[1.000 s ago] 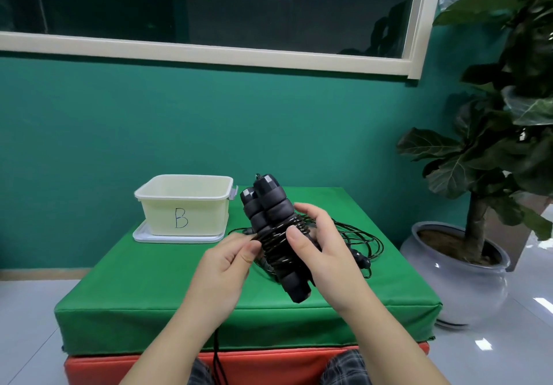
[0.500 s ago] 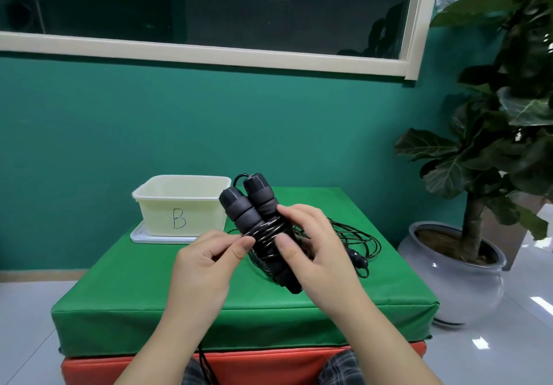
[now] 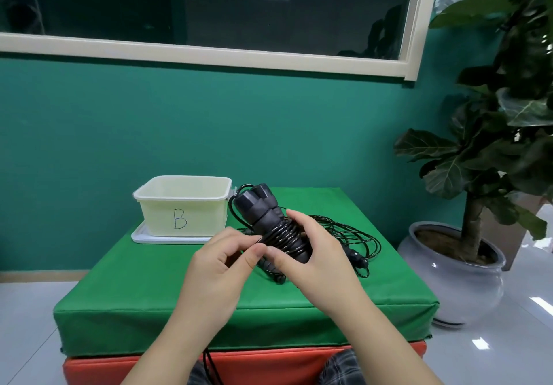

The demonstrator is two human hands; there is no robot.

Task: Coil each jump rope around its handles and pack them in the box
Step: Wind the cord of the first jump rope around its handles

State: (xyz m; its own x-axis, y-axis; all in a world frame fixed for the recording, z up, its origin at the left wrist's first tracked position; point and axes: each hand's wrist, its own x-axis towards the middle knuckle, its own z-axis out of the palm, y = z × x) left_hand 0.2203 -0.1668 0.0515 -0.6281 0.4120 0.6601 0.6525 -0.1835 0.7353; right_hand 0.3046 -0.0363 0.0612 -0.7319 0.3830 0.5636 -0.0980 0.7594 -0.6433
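- While the right hand [image 3: 317,260] wraps its fingers round the lower part of the paired black handles [image 3: 270,223], the bundle tilts up and to the left, its capped ends rising clear of the grip toward the far side.
- Turns of the black rope [image 3: 281,236] lie wound round the handles just above the right thumb, so the coil sits partly inside that grip and partly above it.
- Just left of the bundle, the left hand [image 3: 220,268] pinches a strand of the rope between thumb and curled fingers; its fingertips nearly meet the right thumb.
- A loose length of the same rope runs down between the forearms and off the near edge of the green counter [image 3: 143,292].
- A second jump rope [image 3: 350,239] lies uncoiled on the counter behind the right hand, to the far right.
- The pale box [image 3: 182,205] marked "B" stands on its lid [image 3: 140,236] at the far left of the counter, just left of the handle tops.
- Compared with a second ago, the handles lean further left, toward the box, and sit lower between the hands.
- More turns of rope now cover the handles, and the two hands have drawn closer together.
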